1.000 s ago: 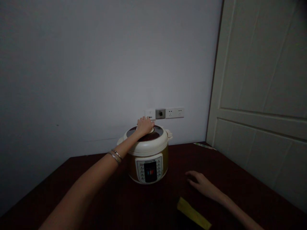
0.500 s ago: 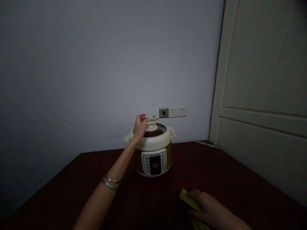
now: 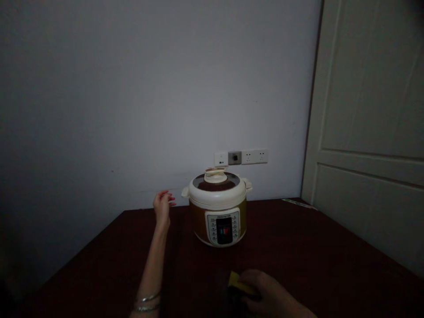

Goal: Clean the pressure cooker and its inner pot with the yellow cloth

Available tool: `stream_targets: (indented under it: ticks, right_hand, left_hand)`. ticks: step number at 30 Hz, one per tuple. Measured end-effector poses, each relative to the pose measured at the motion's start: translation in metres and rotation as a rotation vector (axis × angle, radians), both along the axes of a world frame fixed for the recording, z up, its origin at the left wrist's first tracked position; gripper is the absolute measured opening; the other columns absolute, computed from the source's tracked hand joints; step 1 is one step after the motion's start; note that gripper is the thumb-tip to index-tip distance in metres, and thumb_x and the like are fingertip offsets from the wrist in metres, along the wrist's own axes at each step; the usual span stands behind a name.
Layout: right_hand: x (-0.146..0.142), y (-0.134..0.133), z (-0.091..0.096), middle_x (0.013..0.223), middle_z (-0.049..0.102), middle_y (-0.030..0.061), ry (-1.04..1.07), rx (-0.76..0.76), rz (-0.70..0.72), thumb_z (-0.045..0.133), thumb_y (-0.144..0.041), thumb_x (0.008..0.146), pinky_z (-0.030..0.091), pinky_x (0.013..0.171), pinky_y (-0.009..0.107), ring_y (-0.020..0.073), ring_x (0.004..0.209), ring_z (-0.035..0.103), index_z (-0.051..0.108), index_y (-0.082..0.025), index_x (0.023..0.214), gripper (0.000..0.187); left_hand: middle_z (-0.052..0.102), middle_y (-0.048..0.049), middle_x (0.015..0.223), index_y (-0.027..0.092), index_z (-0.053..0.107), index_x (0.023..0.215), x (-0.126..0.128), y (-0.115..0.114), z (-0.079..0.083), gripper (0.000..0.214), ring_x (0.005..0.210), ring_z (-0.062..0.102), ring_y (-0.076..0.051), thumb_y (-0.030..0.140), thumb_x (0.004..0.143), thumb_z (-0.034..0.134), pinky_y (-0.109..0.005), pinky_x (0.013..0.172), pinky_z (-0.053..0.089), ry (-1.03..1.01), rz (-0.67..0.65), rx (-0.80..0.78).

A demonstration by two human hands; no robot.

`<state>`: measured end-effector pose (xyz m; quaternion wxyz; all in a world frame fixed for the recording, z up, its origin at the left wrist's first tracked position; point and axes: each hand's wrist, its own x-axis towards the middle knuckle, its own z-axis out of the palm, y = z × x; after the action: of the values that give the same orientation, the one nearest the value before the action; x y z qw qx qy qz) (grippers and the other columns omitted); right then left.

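Note:
A cream and gold electric pressure cooker (image 3: 218, 210) stands on the dark red table (image 3: 298, 247) near the wall, its lid on and its control panel facing me. My left hand (image 3: 162, 205) hovers in the air just left of the cooker, fingers loosely apart, holding nothing. Bracelets circle that wrist. At the near edge my right hand (image 3: 265, 293) rests on the table with its fingers curled over a yellow cloth (image 3: 236, 282).
A row of wall sockets (image 3: 241, 157) sits on the grey wall just behind the cooker. A white panelled door (image 3: 371, 132) fills the right side. A thin pale strip (image 3: 298, 203) lies at the table's far right edge.
My left hand has let go of the cooker's lid handle and drawn back to the left of the pot. My right hand has moved onto the yellow cloth and closed over it.

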<state>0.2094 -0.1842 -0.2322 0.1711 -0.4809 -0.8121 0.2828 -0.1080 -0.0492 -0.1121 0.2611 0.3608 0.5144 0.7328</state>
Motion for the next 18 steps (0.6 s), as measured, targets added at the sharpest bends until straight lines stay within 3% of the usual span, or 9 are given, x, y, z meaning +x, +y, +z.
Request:
stream_targets:
  ticks: [4, 7, 10, 13, 15, 18]
  right_hand:
    - [0.014, 0.022, 0.019, 0.107, 0.067, 0.0091, 0.168, -0.054, -0.016, 0.060, -0.049, 0.075, 0.046, 0.087, 0.037, 0.0262, 0.097, 0.061, 0.067, -0.021, 0.108, 0.044]
    - [0.049, 0.064, 0.060, 0.099, 0.068, 0.0103, 0.451, -0.091, -0.134, 0.059, -0.054, 0.074, 0.053, 0.071, 0.038, 0.0259, 0.088, 0.063, 0.064, -0.019, 0.108, 0.050]
    - [0.090, 0.120, 0.116, 0.113, 0.062, 0.0126, 0.640, -0.127, -0.274, 0.070, -0.049, 0.069, 0.056, 0.070, 0.035, 0.0257, 0.096, 0.062, 0.055, -0.020, 0.115, 0.057]
    - [0.117, 0.174, 0.163, 0.133, 0.048, 0.0172, 0.717, -0.304, -0.397, 0.072, -0.048, 0.069, 0.057, 0.079, 0.033, 0.0260, 0.108, 0.058, 0.047, -0.019, 0.121, 0.064]
    - [0.120, 0.202, 0.182, 0.138, 0.039, 0.0228, 0.680, -0.393, -0.416, 0.071, -0.054, 0.069, 0.057, 0.080, 0.040, 0.0307, 0.112, 0.055, 0.036, -0.019, 0.130, 0.078]
    - [0.108, 0.231, 0.193, 0.138, 0.033, 0.0301, 0.588, -0.552, -0.406, 0.072, -0.060, 0.063, 0.057, 0.077, 0.048, 0.0369, 0.112, 0.055, 0.019, -0.016, 0.139, 0.103]
  left_hand:
    - [0.058, -0.0016, 0.074, 0.017, 0.044, 0.100, -0.015, 0.010, -0.011, 0.021, 0.048, 0.054, -0.009, 0.026, 0.081, 0.048, -0.018, 0.041, 0.041, 0.014, -0.138, -0.229]
    - [0.063, -0.0065, 0.069, 0.014, 0.046, 0.104, -0.022, 0.021, -0.006, 0.036, 0.045, 0.056, -0.014, 0.043, 0.083, 0.052, -0.021, 0.037, 0.040, 0.018, -0.341, -0.413]
    - [0.066, -0.0112, 0.077, 0.010, 0.043, 0.114, -0.029, 0.040, 0.016, 0.059, 0.055, 0.062, -0.017, 0.059, 0.082, 0.047, -0.024, 0.042, 0.047, 0.031, -0.602, -0.591]
    - [0.066, -0.0131, 0.083, 0.006, 0.042, 0.121, -0.030, 0.063, 0.043, 0.077, 0.065, 0.065, -0.020, 0.069, 0.078, 0.045, -0.027, 0.053, 0.054, 0.116, -0.765, -0.725]
    - [0.065, -0.0143, 0.084, 0.003, 0.047, 0.118, -0.028, 0.078, 0.058, 0.081, 0.068, 0.065, -0.021, 0.072, 0.076, 0.043, -0.028, 0.058, 0.055, 0.196, -0.854, -0.812]
    - [0.064, -0.0138, 0.083, 0.004, 0.055, 0.108, -0.022, 0.093, 0.070, 0.080, 0.072, 0.063, -0.021, 0.075, 0.074, 0.042, -0.030, 0.064, 0.055, 0.323, -0.955, -0.921]
